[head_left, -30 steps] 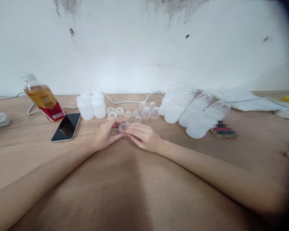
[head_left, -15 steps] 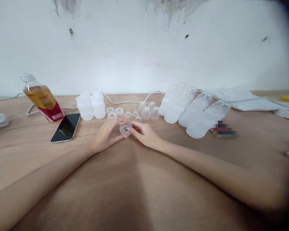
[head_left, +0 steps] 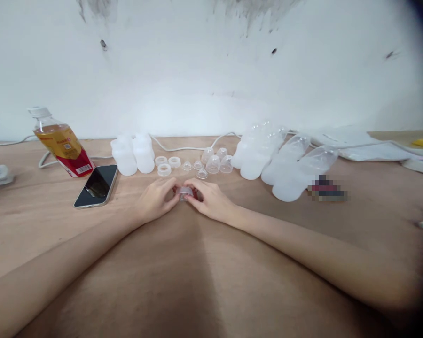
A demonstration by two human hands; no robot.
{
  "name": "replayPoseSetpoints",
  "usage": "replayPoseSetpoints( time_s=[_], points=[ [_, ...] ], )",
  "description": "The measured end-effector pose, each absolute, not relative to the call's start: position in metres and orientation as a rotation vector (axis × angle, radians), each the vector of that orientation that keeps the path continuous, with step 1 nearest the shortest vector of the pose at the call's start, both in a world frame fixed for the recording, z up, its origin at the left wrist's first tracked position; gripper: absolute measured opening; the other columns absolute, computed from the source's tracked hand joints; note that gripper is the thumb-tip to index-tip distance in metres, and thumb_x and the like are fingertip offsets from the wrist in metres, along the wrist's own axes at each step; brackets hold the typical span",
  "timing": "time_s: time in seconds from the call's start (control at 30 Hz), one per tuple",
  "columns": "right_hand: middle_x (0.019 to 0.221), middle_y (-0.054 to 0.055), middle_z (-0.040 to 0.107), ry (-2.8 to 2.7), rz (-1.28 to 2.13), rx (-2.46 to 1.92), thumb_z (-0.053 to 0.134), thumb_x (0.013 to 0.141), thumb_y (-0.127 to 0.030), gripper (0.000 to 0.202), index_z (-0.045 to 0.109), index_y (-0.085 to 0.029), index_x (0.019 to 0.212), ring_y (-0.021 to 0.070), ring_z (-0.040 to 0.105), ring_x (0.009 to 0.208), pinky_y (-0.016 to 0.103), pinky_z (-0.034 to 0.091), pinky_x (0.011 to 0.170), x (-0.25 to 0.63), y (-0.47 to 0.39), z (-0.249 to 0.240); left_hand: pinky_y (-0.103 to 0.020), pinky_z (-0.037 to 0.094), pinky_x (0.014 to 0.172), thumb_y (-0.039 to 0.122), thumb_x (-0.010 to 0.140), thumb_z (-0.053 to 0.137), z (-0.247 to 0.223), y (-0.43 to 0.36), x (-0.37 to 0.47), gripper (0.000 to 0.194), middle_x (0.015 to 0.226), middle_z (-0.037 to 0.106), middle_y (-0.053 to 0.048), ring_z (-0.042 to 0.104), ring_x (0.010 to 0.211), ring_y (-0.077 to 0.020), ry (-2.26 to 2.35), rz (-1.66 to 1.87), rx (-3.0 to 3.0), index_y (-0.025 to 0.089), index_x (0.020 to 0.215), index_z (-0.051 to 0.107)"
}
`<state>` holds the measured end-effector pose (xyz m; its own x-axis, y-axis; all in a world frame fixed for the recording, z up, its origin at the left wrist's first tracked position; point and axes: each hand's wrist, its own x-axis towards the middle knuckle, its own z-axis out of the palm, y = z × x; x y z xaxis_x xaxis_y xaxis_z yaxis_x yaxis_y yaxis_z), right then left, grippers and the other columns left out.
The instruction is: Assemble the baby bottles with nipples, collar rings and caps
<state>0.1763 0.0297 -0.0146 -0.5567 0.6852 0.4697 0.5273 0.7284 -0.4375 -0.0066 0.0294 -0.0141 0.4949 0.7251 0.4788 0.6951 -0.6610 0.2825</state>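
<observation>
Between my two hands is a translucent bottle collar ring, partly covered by fingers; a teat seems to sit in it, but its fit is hard to see. My left hand pinches the ring's left side with thumb and fingers. From the right, my right hand grips the other side the same way. Just beyond the hands lie three white collar rings, three small clear teats and several clear dome caps.
White baby bottles stand behind on the left; several capped bottles stand on the right. A phone lies beside a drink bottle. A white cable runs along the wall. A white plastic bag lies far right.
The ring has tipped from facing me to showing its side edge. My left fingers have drawn in around it, uncovering the nearest loose collar ring.
</observation>
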Motion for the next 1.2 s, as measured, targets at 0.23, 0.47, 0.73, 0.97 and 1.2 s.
replayPoseSetpoints(
  time_s=[0.23,0.47,0.73,0.97,1.2],
  points=[
    [0.089,0.005,0.061,-2.308,0.301,-0.928,0.048,0.076,-0.014,0.021,0.052,-0.016,0.097,0.0136,0.055,0.073,0.027,0.043,0.068,0.176,0.031,-0.014,-0.026,0.042,0.062,0.030,0.079,0.048,-0.017,0.029,-0.004,0.010,0.077,0.059,0.000,0.057,0.070,-0.0164,1.317,0.843,2.754,0.020,0.083,0.046],
    [0.095,0.006,0.061,-2.338,0.298,-0.878,0.050,0.074,-0.016,0.027,0.052,-0.015,0.101,0.0150,0.056,0.081,0.028,0.044,0.075,0.178,0.033,-0.016,-0.028,0.041,0.064,0.033,0.078,0.050,-0.017,0.031,-0.005,0.016,0.079,0.058,-0.001,0.056,0.073,-0.0179,1.279,0.784,2.749,0.020,0.085,0.044],
    [0.078,0.002,0.059,-2.314,0.300,-0.959,0.048,0.071,-0.011,0.027,0.053,-0.016,0.097,0.0112,0.050,0.060,0.025,0.042,0.062,0.171,0.028,-0.012,-0.027,0.040,0.058,0.022,0.075,0.048,-0.016,0.031,0.001,0.009,0.072,0.055,0.000,0.054,0.067,-0.0169,1.319,0.828,2.690,0.021,0.079,0.040],
    [0.077,0.002,0.060,-2.293,0.301,-0.969,0.048,0.071,-0.010,0.026,0.054,-0.016,0.096,0.0116,0.052,0.061,0.025,0.042,0.063,0.170,0.030,-0.013,-0.025,0.040,0.055,0.022,0.075,0.049,-0.018,0.032,0.003,0.007,0.071,0.057,0.002,0.056,0.064,-0.0157,1.384,0.849,2.612,0.021,0.079,0.044],
    [0.103,0.008,0.061,-2.207,0.257,-0.802,0.037,0.086,-0.022,0.028,0.047,-0.016,0.111,0.0147,0.059,0.086,0.028,0.046,0.074,0.176,0.030,-0.015,-0.023,0.044,0.063,0.032,0.084,0.043,-0.011,0.026,-0.001,0.021,0.084,0.063,-0.001,0.060,0.071,-0.0134,1.202,1.003,2.498,0.019,0.101,0.046]
  ],
)
